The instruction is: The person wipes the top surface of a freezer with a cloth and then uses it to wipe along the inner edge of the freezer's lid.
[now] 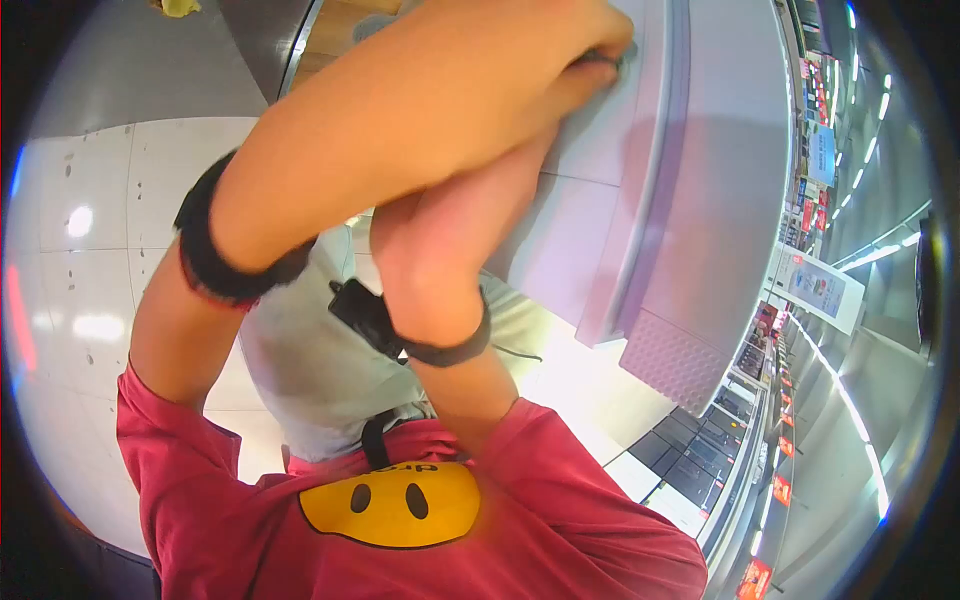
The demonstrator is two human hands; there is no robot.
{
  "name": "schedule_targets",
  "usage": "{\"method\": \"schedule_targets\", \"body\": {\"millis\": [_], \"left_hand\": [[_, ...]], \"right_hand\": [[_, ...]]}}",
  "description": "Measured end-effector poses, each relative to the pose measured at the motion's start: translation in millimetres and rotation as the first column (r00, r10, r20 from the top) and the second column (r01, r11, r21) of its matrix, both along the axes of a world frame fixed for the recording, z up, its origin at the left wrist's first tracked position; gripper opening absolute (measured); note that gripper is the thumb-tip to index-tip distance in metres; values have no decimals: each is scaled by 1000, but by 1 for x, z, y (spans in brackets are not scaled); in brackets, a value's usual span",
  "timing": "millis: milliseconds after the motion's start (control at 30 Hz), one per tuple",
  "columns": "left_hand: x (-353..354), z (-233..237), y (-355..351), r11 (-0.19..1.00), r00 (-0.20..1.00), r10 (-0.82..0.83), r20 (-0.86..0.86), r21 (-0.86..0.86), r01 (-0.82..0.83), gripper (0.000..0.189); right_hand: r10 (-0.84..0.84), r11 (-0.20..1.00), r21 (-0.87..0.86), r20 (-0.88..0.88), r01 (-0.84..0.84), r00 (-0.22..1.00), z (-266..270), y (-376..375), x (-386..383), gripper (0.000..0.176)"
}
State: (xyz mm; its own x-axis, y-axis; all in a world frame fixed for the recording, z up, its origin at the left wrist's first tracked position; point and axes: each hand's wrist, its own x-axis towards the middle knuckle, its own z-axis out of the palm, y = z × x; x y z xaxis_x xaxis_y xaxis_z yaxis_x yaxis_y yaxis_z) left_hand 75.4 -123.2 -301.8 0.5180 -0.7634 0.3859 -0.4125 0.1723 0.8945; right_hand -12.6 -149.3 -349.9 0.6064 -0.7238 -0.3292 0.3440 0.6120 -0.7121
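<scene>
My left arm crosses over my right one. My left hand (590,45) is at the top, its fingers curled against the light grey panel (600,130). A small dark thing shows between the fingers and thumb; I cannot tell what it is. My right forearm (460,230) passes beneath the left arm, and the right hand is hidden behind it. Each arm wears a black band, the left band (205,235) near the elbow and the right band (455,348) likewise. A black device (365,315) with a cable hangs beside my right arm.
The grey panel has a long raised ridge (655,200) and a dimpled end (680,365). Dark flat items (690,450) lie on a white counter at lower right. Store shelves, red signs and a sign board (820,290) line the right. Pale floor tiles (90,200) spread at left.
</scene>
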Motion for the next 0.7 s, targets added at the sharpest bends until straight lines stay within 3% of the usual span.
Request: {"method": "schedule_targets", "body": {"millis": [67,100,167,200,300,333,400,433,500,600,700], "left_hand": [[-8,4,0,997,999,31,-9,-71,-31,21],[-13,11,5,995,999,48,-23,-86,-50,21],[-8,29,9,994,994,38,-101,105,-27,21],[2,47,4,955,987,20,-161,296,29,22],[2,16,-1,986,997,74,15,148,-76,23],[3,14,-6,977,996,73,-58,206,-60,23],[0,12,-4,988,995,65,-76,147,-53,23],[-5,5,1,998,998,56,-17,29,-56,24],[-5,3,9,999,1000,-23,-21,-25,22,24],[11,19,17,982,984,-125,-129,124,141,24],[13,18,9,980,997,-50,-62,187,61,25]], "right_hand": [[-74,997,9,26,74,997,3,9,-5,49],[-42,996,-81,29,45,999,2,7,-5,43],[24,967,-253,17,-18,1000,-5,1,-9,31],[135,982,-141,43,-128,990,-8,-10,-9,25],[156,986,-58,16,-155,988,-2,-14,4,24],[142,988,-71,27,-140,989,-2,-13,2,26],[-106,994,30,-23,107,994,8,1,9,29],[-92,995,35,-8,92,996,9,3,6,30],[-63,997,44,21,62,998,13,6,0,30],[188,982,-36,159,-185,969,-15,-15,-14,35],[131,991,-39,23,-130,991,-5,-19,4,36]]}}
